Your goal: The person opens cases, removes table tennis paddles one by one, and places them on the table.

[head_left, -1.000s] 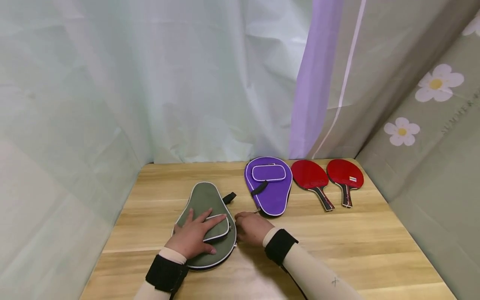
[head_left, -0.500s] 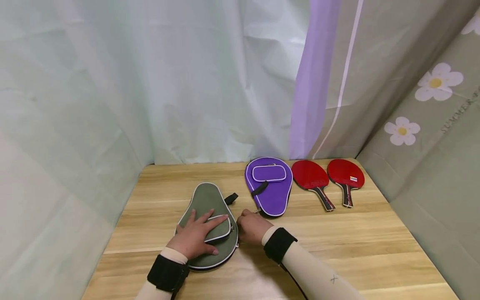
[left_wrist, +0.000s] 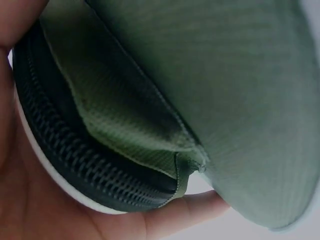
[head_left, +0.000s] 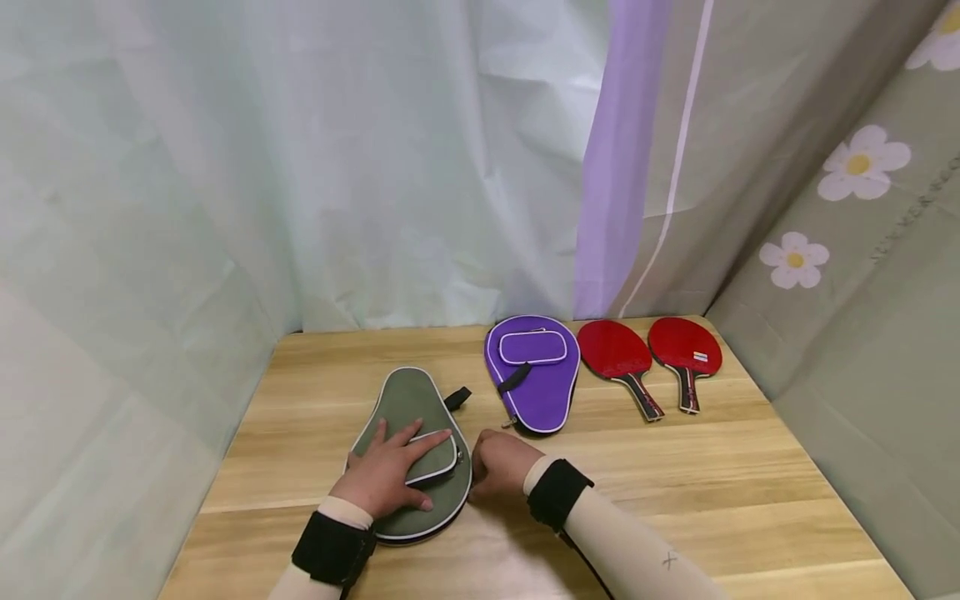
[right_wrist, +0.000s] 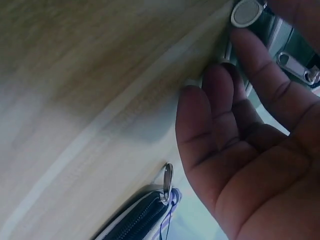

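Observation:
An olive-green table tennis bat case [head_left: 408, 400] with white piping lies flat on the wooden table, its narrow end facing away. My left hand [head_left: 386, 479] rests on it with spread fingers, over its small zipped pocket [head_left: 438, 462]. In the left wrist view, the pocket's dark zip [left_wrist: 95, 165] runs close to the palm. My right hand [head_left: 504, 464] is at the case's right edge. Between its thumb and index finger, in the right wrist view, is a round metal zipper pull [right_wrist: 246, 13]. A second, oblong pull [right_wrist: 295, 67] hangs at the pocket.
Beyond my right hand lies a purple bat case [head_left: 543, 392] with a black strap. Two red table tennis bats [head_left: 617, 348] [head_left: 684, 346] lie to its right. Curtains [head_left: 390, 167] stand behind the table [head_left: 675, 492] and along its sides.
My right hand has moved slightly towards me along the green case's edge, and its thumb now covers the spot where the zipper pull showed. My left hand stays in place.

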The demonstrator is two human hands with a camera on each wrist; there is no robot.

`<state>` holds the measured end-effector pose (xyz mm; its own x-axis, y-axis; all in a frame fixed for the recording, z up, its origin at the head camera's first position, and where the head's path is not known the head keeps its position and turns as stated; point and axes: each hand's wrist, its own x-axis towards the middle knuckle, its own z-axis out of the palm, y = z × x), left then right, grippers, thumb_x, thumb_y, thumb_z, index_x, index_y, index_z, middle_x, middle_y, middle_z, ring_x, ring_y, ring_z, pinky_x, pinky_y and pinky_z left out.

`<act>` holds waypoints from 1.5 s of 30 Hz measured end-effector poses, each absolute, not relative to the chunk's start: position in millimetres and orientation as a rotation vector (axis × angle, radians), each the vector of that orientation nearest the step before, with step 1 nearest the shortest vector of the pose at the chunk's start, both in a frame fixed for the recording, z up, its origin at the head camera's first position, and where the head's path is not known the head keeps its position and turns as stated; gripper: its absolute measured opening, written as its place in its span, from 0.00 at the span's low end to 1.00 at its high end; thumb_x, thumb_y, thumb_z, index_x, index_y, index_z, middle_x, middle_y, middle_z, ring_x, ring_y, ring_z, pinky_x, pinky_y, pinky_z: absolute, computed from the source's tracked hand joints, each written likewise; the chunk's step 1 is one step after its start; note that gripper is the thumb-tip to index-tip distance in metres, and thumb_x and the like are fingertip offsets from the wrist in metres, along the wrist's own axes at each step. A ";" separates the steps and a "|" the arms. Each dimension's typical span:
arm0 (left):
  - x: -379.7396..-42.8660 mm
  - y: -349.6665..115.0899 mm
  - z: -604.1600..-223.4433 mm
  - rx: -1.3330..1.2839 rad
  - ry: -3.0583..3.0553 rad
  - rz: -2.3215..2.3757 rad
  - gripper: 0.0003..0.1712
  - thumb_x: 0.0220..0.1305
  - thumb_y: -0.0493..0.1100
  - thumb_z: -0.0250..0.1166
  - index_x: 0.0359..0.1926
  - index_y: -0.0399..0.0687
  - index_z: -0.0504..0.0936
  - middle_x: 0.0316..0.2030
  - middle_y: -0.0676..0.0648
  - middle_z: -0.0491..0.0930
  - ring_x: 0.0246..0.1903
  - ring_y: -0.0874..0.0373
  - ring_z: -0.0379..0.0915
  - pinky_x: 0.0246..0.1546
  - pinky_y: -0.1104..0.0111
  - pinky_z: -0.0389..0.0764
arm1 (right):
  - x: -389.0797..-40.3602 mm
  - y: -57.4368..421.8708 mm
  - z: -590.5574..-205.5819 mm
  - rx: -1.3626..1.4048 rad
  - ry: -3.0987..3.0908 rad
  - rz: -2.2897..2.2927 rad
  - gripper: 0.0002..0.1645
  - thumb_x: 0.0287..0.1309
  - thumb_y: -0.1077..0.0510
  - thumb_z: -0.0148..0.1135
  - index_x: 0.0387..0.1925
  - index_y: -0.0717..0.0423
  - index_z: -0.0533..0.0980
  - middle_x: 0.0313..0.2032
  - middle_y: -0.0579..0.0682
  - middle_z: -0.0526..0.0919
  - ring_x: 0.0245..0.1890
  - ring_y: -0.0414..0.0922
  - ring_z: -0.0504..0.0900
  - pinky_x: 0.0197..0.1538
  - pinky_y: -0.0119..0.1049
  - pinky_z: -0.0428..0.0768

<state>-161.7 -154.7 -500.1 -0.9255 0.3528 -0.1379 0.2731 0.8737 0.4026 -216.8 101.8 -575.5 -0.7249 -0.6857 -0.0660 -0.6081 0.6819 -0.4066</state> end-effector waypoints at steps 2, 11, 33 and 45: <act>-160.8 -153.3 -501.4 0.470 2.835 0.566 0.63 0.44 0.56 0.94 0.83 0.78 0.74 0.86 0.39 0.69 0.82 0.05 0.46 0.57 0.01 0.58 | -208.9 100.3 -561.9 -1.053 2.674 -0.530 0.16 0.49 0.48 0.88 0.18 0.46 0.86 0.31 0.38 0.80 0.33 0.32 0.73 0.38 0.25 0.73; -160.1 -153.5 -506.2 0.470 2.866 0.582 0.64 0.47 0.59 0.92 0.84 0.78 0.72 0.87 0.37 0.67 0.82 0.06 0.48 0.58 0.03 0.60 | -209.5 103.7 -573.5 -1.139 2.736 -0.491 0.11 0.48 0.58 0.81 0.18 0.44 0.86 0.22 0.34 0.78 0.30 0.31 0.73 0.34 0.25 0.71; -161.4 -172.7 -506.5 0.649 2.842 0.636 0.74 0.29 0.53 0.99 0.83 0.73 0.75 0.80 0.30 0.74 0.73 -0.01 0.58 0.72 0.20 0.73 | -201.0 116.1 -606.4 -1.284 2.870 -0.303 0.17 0.48 0.54 0.82 0.15 0.37 0.82 0.31 0.36 0.80 0.32 0.30 0.76 0.35 0.21 0.71; -157.5 -160.3 -509.3 0.521 2.927 0.534 0.73 0.30 0.60 0.97 0.83 0.73 0.75 0.81 0.25 0.71 0.69 0.01 0.66 0.59 0.27 0.87 | -188.6 125.1 -610.9 -1.333 3.024 -0.357 0.19 0.51 0.54 0.79 0.13 0.34 0.79 0.41 0.41 0.89 0.41 0.38 0.84 0.46 0.31 0.80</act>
